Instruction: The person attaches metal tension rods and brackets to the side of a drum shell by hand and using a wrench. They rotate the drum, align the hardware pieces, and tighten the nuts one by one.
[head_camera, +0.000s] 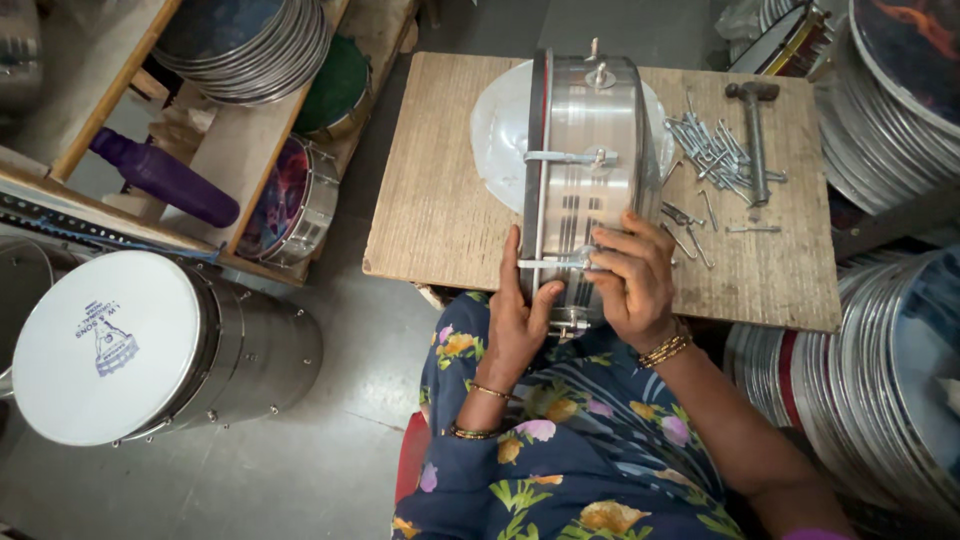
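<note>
On the rough wooden board (430, 200) in front of you, the shiny cylindrical metal drum shell (590, 170) stands on its edge, near rim at the board's front edge against your lap, so the curved side wall faces up where you can reach its fittings. Your left hand (515, 325) cups the shell's left rim from below, fingers wrapped and thumb up along the edge; judging by the grip, it's there to stop the shell rolling. Your right hand (632, 275) lies over the top of the wall, fingers curled and pinching at the thin metal tension rod (555, 264) that runs across the shell; whether the fingertips actually close on the rod or a small fastener beside it, I can't tell. A second tension rod with lug (570, 157) sits further up the wall. Behind the shell a round white drum skin (500, 130) lies flat on the board, partly hidden by the shell. To the right, within your right hand's reach, a loose pile of silver metal rods (715, 155) and a steel hammer (755, 125) lie just beside each other. On the floor at left a large white-headed metal drum (150, 350) lies on its side, well apart from your work. Stacks of metal hoops (880, 370) crowd the right side.
</note>
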